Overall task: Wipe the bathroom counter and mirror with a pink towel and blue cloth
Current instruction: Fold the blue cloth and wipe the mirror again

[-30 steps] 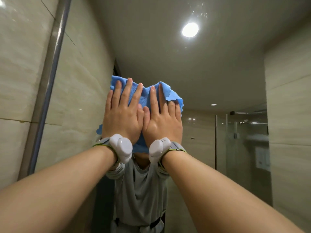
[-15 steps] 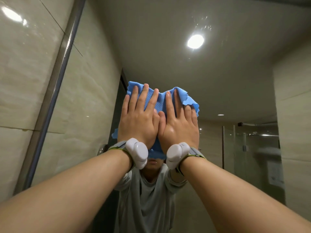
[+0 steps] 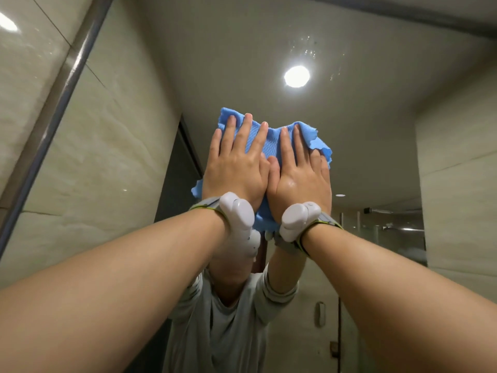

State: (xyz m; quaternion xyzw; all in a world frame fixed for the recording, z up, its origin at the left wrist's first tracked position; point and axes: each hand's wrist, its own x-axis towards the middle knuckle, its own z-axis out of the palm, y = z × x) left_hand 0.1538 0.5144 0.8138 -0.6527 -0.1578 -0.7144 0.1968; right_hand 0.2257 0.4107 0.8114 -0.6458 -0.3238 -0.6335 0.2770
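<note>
Two hands press a cloth flat against a mirror, seen from the head camera.

The mirror fills most of the view, edged on the left by a metal strip and a tiled wall; it reflects a grey-shirted person and a ceiling lamp. Both forearms reach up to the blue cloth, which lies crumpled on the glass at centre, below the lamp's reflection. The left hand lies flat on the cloth, its fingers straight and slightly fanned. The right hand lies flat beside it, its fingers straight and close together. The thumbs touch at the middle. Each wrist bears a white band. Water spots dot the glass above the lamp.
</note>
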